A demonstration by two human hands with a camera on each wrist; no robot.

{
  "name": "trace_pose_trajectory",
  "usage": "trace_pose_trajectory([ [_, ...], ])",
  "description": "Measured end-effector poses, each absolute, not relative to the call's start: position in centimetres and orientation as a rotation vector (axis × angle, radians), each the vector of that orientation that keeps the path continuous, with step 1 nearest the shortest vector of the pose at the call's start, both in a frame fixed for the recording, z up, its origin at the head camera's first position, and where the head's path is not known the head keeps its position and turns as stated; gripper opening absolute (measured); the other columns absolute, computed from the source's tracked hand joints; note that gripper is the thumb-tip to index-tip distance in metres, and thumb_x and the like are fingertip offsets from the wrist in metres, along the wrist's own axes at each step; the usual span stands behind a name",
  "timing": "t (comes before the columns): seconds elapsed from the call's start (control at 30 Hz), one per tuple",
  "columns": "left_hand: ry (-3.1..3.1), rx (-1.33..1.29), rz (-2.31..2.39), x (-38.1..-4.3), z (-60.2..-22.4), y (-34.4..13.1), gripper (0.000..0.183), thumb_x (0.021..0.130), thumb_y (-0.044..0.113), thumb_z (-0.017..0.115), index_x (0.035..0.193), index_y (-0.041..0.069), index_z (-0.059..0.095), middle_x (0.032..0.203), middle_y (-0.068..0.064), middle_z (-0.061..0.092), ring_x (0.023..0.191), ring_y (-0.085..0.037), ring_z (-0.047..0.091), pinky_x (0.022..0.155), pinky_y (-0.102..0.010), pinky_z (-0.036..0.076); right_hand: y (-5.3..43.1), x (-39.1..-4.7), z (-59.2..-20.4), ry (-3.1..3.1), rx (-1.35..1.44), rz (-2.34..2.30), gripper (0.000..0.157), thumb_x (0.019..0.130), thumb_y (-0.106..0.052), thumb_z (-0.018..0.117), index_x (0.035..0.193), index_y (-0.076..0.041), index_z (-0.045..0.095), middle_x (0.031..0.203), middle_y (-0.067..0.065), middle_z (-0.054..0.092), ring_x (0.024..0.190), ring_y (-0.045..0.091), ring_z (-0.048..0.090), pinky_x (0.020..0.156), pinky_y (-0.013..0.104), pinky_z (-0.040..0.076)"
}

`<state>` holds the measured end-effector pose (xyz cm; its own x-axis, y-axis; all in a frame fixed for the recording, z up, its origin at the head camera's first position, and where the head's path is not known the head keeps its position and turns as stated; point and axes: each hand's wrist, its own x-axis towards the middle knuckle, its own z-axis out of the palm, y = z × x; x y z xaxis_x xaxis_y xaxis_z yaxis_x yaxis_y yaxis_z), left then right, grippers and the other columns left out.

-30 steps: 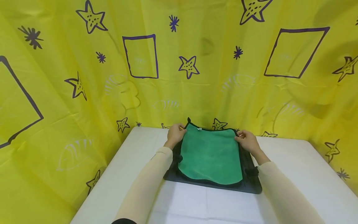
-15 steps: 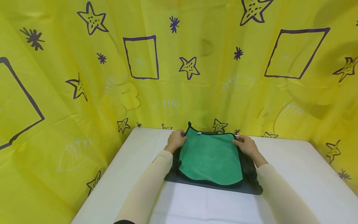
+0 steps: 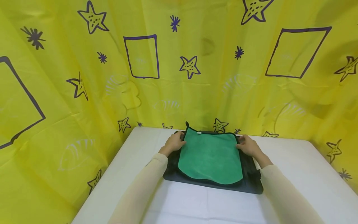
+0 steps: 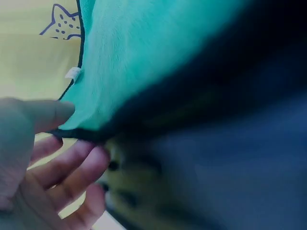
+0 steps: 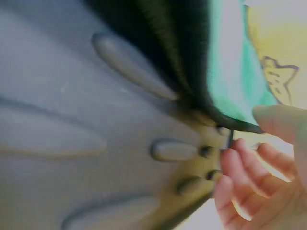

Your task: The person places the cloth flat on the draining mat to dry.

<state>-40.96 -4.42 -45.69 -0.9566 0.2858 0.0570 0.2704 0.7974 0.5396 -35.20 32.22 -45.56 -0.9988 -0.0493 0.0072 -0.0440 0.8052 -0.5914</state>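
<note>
A green cloth (image 3: 211, 157) with black edging, a small white tag and a black loop at its far left corner hangs over a dark ridged board (image 3: 251, 186). My left hand (image 3: 173, 143) pinches the cloth near its far left corner. In the left wrist view the thumb (image 4: 55, 112) lies over the edge, with the fingers (image 4: 79, 165) below it. My right hand (image 3: 249, 146) pinches the far right corner between thumb and fingers, as the right wrist view shows with the corner at the thumb (image 5: 278, 122). The cloth covers the middle of the board.
A white table (image 3: 139, 152) lies under the board. Behind and to the left, a yellow curtain (image 3: 167, 109) printed with stars and squares hangs close to the table's far edge. Raised oblong ribs (image 5: 132, 62) mark the board's surface in the right wrist view.
Both hands have come down a little with the cloth's far edge, mostly in the first half second. Since then they have shifted slightly outward, and the board's far edge shows behind the cloth.
</note>
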Motion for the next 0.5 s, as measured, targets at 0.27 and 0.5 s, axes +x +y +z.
trace_pose_trajectory([
  [0.27,2.808,0.847,0.787,-38.0,-45.2,-8.0,0.029,0.090,0.002,0.051,0.113,0.013,0.066,0.080,-0.003,0.061,0.066,-0.013,0.049,0.057,-0.024,0.040,34.0,-31.4,-45.2,2.762,-0.343,-1.175,0.027,0.097,-0.018,0.055,0.114,0.003,0.056,0.096,0.016,0.061,0.080,0.021,0.056,0.068,0.033,0.049],
  [0.5,2.478,0.958,0.700,-34.4,-44.7,-10.0,0.041,0.077,-0.003,0.071,0.101,0.030,0.069,0.103,0.001,0.056,0.091,-0.015,0.050,0.072,-0.024,0.047,34.6,-27.6,-44.7,2.450,-0.531,-1.158,0.021,0.094,-0.005,0.049,0.113,0.000,0.058,0.082,0.007,0.054,0.066,0.011,0.048,0.056,0.027,0.041],
])
